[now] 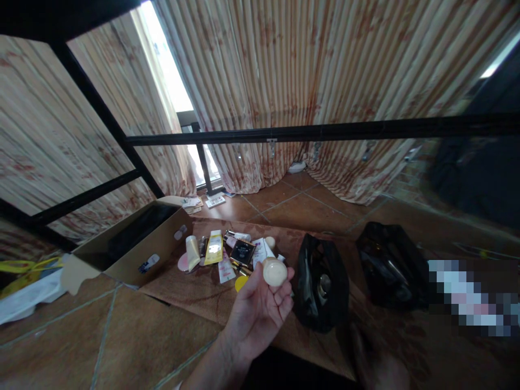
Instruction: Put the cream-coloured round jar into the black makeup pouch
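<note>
In my head view, my left fingers [286,301] are half curled, palm up, gripping a small cream-coloured round container [275,272] at their tips, my thumb against its left side. It is above the brown mat [195,298], between tubes and compacts [242,252] and an open black bag [340,273]; I cannot tell whether the lower-right blur is my right hand
</note>
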Tool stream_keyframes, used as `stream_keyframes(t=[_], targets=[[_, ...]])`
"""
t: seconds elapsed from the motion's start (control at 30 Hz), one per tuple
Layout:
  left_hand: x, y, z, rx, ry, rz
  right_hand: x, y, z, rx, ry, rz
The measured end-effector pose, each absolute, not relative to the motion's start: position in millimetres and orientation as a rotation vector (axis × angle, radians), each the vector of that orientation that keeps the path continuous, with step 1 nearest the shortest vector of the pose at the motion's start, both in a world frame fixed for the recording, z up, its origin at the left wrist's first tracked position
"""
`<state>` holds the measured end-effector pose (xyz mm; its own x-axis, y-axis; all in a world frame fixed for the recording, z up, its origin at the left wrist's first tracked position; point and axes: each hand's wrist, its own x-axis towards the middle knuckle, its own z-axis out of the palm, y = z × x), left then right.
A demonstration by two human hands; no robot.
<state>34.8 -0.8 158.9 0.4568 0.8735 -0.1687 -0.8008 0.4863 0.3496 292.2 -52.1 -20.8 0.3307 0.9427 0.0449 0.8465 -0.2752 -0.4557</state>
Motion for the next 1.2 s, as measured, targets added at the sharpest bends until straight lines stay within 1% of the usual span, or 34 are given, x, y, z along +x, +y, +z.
stream_keyframes(t=[0.13, 0.33, 0.67, 0.83, 1.03, 1.2], targets=[[32.0, -1.7, 161.5, 0.267, 0.375, 1.061, 291.7, -51.8, -18.9, -2.194, -1.586, 0.296], [32.0, -5.5, 164.6, 0.386, 0.452, 1.225, 291.4, -51.9, -17.4, -2.291, -1.567, 0.343], [34.1, -8.0, 173.0, 0.640, 0.593, 1.418, 288.6, -52.7, -13.8, -2.238, -1.581, 0.261], [35.3, -9.7, 172.5, 1.001, 0.869, 1.511, 290.0, -53.1, -15.0, -2.248, -1.590, 0.235], [29.4, -14.7, 170.1, 1.648, 1.227, 1.466, 288.9, -53.2, -11.2, -2.313, -1.527, 0.327], [28.6, -16.9, 175.8, 1.843, 1.396, 1.367, 287.3, -52.4, -8.5, -2.284, -1.511, 0.347]])
